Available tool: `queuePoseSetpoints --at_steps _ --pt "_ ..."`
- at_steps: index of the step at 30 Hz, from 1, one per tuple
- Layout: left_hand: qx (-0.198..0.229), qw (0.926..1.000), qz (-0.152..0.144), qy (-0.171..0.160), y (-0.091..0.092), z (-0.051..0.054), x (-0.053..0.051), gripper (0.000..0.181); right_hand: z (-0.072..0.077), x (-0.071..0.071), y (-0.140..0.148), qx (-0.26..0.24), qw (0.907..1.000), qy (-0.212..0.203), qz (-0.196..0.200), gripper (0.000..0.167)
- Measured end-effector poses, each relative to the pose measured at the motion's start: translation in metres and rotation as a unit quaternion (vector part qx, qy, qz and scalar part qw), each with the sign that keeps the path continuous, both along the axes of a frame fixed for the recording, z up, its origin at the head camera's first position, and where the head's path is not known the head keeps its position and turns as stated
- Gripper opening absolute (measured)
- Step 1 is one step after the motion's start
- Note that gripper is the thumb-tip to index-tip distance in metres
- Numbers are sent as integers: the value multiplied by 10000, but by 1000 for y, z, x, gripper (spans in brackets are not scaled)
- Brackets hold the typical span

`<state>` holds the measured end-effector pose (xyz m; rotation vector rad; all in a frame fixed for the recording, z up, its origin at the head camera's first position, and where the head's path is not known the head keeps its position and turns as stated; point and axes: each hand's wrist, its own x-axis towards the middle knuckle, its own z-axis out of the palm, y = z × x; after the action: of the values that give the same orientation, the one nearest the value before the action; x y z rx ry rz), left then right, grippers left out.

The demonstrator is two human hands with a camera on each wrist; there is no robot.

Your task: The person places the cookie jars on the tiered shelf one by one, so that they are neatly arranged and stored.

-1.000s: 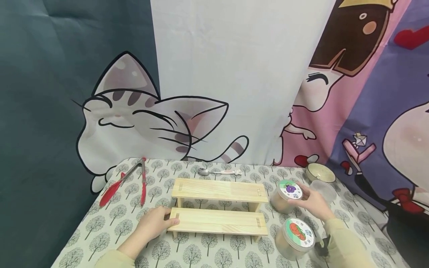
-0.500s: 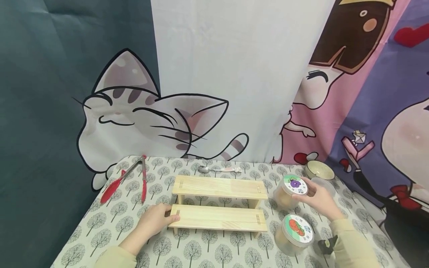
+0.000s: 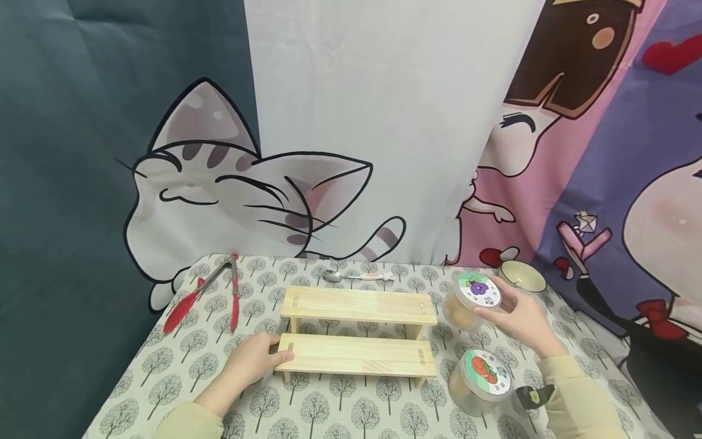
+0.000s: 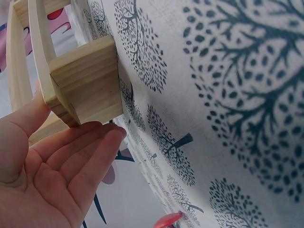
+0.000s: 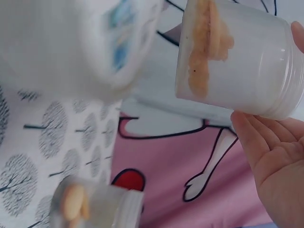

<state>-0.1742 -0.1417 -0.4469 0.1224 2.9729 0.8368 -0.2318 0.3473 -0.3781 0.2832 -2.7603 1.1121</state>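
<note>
My left hand (image 3: 249, 360) grips the left end of a two-step wooden shelf (image 3: 356, 355), thumb on top of the lower board. In the left wrist view its fingers (image 4: 88, 161) lie beneath the board end of the shelf (image 4: 90, 80). My right hand (image 3: 523, 323) holds a clear plastic jar (image 3: 460, 312) near its lid, which bears a purple picture. Seen from the right wrist, this jar (image 5: 247, 61) is above the tablecloth, with orange-brown pieces inside. A second jar (image 3: 474, 387) with a red-tomato lid stands nearer me.
Red-tipped tongs (image 3: 234, 299) lie at the left. A spoon (image 3: 356, 277) lies behind the shelf. A bowl (image 3: 523, 275) stands at the back right, near a clear container (image 3: 537, 297) partly hidden by my right hand. A third jar (image 5: 95, 204) shows low in the right wrist view.
My right hand first shifts the purple-lidded jar slightly right, then lifts it. My left hand keeps its hold on the shelf, which stays in place.
</note>
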Motion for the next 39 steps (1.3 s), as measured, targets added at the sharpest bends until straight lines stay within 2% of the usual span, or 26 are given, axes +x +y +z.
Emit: queuePoseSetpoints --at_steps 5,11,15,20,26,39 --pt "16 10000 3 -15 1 2 0 43 12 6 -16 -157 9997 153 100 82" --pt "7 10000 36 19 1 2 0 40 18 8 -33 -143 9990 397 157 80" --pt "11 10000 41 28 0 2 -1 39 18 7 -42 -38 9984 547 136 78" --pt "26 10000 49 0 0 1 1 38 17 6 -53 -138 9987 408 261 78" --pt "-13 10000 34 42 2 2 1 37 17 3 -68 -115 9982 498 317 79" --pt "37 9999 120 -101 4 4 1 36 14 -7 -94 -442 9949 614 665 79"
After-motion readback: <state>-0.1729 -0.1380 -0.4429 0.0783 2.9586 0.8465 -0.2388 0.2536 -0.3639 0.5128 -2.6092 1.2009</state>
